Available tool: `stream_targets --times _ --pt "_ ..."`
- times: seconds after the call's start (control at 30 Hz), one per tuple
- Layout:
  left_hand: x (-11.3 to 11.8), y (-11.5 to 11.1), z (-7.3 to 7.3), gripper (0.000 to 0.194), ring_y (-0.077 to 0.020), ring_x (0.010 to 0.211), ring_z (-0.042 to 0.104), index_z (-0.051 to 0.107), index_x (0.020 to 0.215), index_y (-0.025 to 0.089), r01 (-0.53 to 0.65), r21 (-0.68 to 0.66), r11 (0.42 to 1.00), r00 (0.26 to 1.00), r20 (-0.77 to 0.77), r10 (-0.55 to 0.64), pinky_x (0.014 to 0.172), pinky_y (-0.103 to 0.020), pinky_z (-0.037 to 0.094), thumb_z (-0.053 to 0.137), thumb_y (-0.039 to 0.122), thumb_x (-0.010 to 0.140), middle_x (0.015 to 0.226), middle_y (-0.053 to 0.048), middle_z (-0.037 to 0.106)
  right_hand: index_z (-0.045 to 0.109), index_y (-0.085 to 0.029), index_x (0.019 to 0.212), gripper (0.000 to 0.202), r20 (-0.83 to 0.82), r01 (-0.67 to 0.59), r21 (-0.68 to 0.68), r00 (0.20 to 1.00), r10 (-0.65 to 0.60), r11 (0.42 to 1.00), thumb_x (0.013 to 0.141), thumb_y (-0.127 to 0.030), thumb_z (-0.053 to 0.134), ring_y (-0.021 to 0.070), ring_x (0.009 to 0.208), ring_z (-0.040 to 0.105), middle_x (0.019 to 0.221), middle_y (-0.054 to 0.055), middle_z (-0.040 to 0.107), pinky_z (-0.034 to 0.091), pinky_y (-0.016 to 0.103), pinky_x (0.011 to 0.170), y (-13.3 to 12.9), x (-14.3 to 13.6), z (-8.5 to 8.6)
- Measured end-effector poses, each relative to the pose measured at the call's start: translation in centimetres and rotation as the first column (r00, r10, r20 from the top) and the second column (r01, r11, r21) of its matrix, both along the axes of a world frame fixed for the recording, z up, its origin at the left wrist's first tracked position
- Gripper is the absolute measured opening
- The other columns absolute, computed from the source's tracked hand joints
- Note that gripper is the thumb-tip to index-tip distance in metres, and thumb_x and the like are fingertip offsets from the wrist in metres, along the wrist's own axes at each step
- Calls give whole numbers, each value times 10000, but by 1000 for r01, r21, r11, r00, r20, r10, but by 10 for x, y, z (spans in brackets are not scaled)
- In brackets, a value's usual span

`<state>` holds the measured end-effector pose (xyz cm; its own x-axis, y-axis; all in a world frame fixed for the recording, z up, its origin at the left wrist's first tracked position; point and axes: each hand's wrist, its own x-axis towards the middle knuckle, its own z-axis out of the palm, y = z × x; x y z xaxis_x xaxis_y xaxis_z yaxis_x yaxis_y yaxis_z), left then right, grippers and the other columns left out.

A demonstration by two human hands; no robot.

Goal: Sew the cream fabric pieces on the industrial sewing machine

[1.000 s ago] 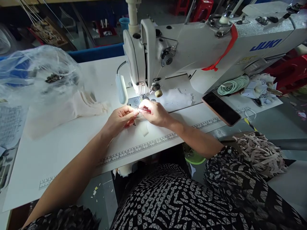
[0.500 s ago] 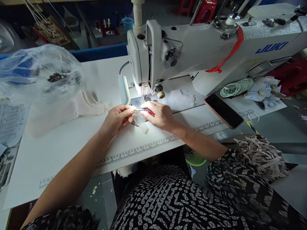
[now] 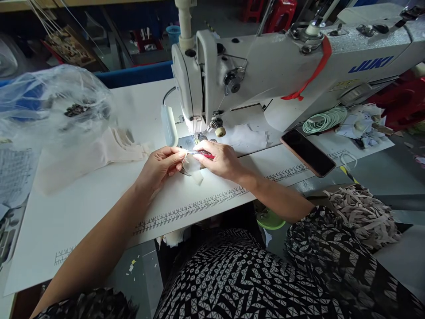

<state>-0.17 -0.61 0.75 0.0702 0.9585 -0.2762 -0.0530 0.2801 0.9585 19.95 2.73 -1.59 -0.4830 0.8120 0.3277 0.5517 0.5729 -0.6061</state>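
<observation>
Just in front of the sewing machine's needle area point(image 3: 199, 135), both my hands meet under the machine's light. My left hand point(image 3: 164, 163) is closed in a pinch on the edge of a small pale piece of fabric point(image 3: 196, 178), which hangs down over the tabletop. My right hand point(image 3: 219, 158) grips a slim red-handled tool point(image 3: 208, 155) whose metal end points left to the pinched edge. Fingers cover most of the tool, and I cannot tell its exact kind. Glare hides the detail where tool and fabric come together.
The sewing machine point(image 3: 275, 62) stands behind my hands. On the left lie pale fabric pieces point(image 3: 116, 146) and a clear plastic bag point(image 3: 56, 97). To the right are a phone point(image 3: 308, 153), a coil of pale green cord point(image 3: 323, 120) and scraps point(image 3: 360, 124). A printed ruler point(image 3: 199, 210) runs along the front edge.
The camera view has shifted slightly, so the machine appears a little further left. Both hands keep nearly the same pose and the same hold on fabric and tool.
</observation>
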Motion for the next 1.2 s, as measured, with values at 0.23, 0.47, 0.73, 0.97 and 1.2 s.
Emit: stream_targets --times 0.23,0.47,0.73,0.97,1.2 --pt "-2 0 -3 212 -76 490 407 696 690 168 21 34 999 1000 -20 -20 448 -214 258 823 336 665 518 29 502 703 -188 1002 97 -28 -13 -26 1000 12 1000 921 -239 685 167 801 631 823 7 731 446 286 733 0 0 2" --pt "-4 0 -3 221 -79 508 399 704 695 167 28 35 999 999 -16 -27 467 -219 257 825 350 670 525 27 499 697 -184 1006 105 -17 -25 -6 1000 25 1000 924 -237 658 167 802 624 826 13 725 444 291 736 1 0 1" --pt "-3 -1 -3 228 -84 521 386 704 668 168 52 73 996 998 -43 -49 482 -228 260 810 370 676 533 24 486 698 -185 991 138 -21 -68 -35 998 67 997 946 -301 638 153 758 608 830 16 704 448 281 711 4 3 0" --pt "0 -1 1 250 -74 478 376 700 696 163 42 44 998 999 -20 -41 460 -227 249 802 391 678 524 20 512 671 -187 969 120 -133 -75 -113 989 60 991 931 -291 626 147 752 606 852 9 705 470 278 714 5 2 -1" --pt "1 -1 -1 239 -69 470 412 685 757 149 -30 28 999 999 -17 30 460 -217 283 802 346 689 540 10 566 691 -190 976 136 0 0 80 1000 -1 997 936 -295 615 162 729 568 819 20 682 427 289 684 3 2 -1"
